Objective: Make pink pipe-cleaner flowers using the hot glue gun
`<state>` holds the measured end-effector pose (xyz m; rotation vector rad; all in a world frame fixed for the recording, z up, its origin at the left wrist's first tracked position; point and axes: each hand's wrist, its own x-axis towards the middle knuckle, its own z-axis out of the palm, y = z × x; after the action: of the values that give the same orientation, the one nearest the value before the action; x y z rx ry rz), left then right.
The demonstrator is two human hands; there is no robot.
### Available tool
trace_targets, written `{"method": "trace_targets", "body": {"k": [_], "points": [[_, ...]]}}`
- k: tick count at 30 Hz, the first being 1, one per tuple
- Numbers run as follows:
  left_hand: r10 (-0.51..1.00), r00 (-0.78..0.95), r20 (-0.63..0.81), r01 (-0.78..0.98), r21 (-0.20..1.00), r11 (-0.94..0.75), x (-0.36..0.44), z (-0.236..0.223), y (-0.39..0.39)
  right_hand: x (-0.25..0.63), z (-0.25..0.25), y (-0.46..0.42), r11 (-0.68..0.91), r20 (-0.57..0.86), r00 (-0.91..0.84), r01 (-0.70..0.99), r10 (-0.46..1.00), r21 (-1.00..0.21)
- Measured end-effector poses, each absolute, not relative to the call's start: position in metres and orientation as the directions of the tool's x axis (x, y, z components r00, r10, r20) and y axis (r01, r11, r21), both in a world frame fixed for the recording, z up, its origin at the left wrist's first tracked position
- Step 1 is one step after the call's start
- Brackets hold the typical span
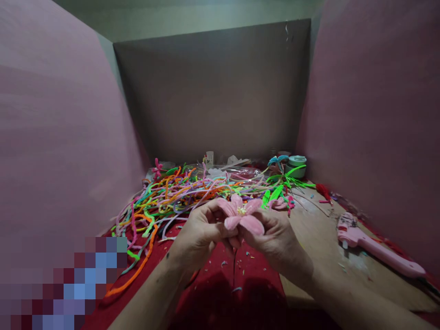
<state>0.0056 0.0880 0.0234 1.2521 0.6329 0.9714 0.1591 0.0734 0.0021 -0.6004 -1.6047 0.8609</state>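
Holding one five-petaled pink flower, two hands.

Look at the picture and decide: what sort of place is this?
Probably a small craft workspace: a tangle of colored pipe cleaners, a pink glue gun on a board, and a pink pipe-cleaner flower held in both hands.

My left hand and my right hand are bare, and my forearms are bare too, right to the view's lower edge. A small dark mark shows at my left wrist, with a fainter spot farther along that forearm.
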Motion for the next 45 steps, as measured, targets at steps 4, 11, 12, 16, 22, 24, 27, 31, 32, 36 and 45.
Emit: {"method": "trace_targets", "body": {"k": [4, 11, 12, 16, 22, 24, 27, 31, 32, 36, 45], "points": [[0.919, 0.383, 0.094, -0.273, 0.962, 0.015, 0.006, 0.027, 0.087, 0.158, 0.004, 0.078, 0.365, 0.415, -0.175, -0.260, 0.893, -0.894], [0.918, 0.387, -0.080, -0.178, 0.971, 0.160, 0.016, 0.013, 0.088, 0.163, 0.003, 0.083, 0.270, 0.336, -0.125, -0.373, 0.934, -0.888], [0.917, 0.391, -0.084, -0.195, 0.966, 0.172, 0.017, 0.011, 0.088, 0.163, 0.004, 0.082, 0.274, 0.339, -0.126, -0.365, 0.932, -0.890], [0.902, 0.424, -0.080, -0.232, 0.953, 0.193, 0.020, 0.011, 0.088, 0.166, 0.001, 0.083, 0.250, 0.329, -0.173, -0.364, 0.928, -0.897], [0.837, 0.539, -0.095, -0.249, 0.931, 0.266, 0.020, 0.011, 0.086, 0.169, -0.009, 0.088, 0.191, 0.324, -0.298, -0.400, 0.898, -0.896], [0.814, 0.572, -0.101, -0.245, 0.926, 0.287, 0.018, 0.008, 0.087, 0.169, -0.008, 0.087, 0.182, 0.333, -0.337, -0.408, 0.881, -0.894], [0.811, 0.575, -0.109, -0.240, 0.925, 0.294, 0.017, 0.004, 0.088, 0.170, -0.003, 0.085, 0.162, 0.321, -0.352, -0.413, 0.879, -0.896], [0.811, 0.575, -0.109, -0.254, 0.918, 0.304, 0.018, 0.004, 0.087, 0.173, -0.003, 0.084, 0.149, 0.276, -0.336, -0.356, 0.900, -0.922], [0.809, 0.579, -0.104, -0.261, 0.916, 0.305, 0.018, 0.005, 0.086, 0.174, -0.004, 0.084, 0.145, 0.274, -0.344, -0.358, 0.898, -0.923], [0.813, 0.575, -0.088, -0.282, 0.912, 0.298, 0.020, 0.008, 0.084, 0.175, -0.012, 0.087, 0.088, 0.276, -0.410, -0.421, 0.869, -0.903], [0.808, 0.582, -0.087, -0.287, 0.908, 0.305, 0.022, 0.002, 0.083, 0.174, -0.014, 0.088, 0.004, 0.195, -0.382, -0.447, 0.903, -0.894]]}}
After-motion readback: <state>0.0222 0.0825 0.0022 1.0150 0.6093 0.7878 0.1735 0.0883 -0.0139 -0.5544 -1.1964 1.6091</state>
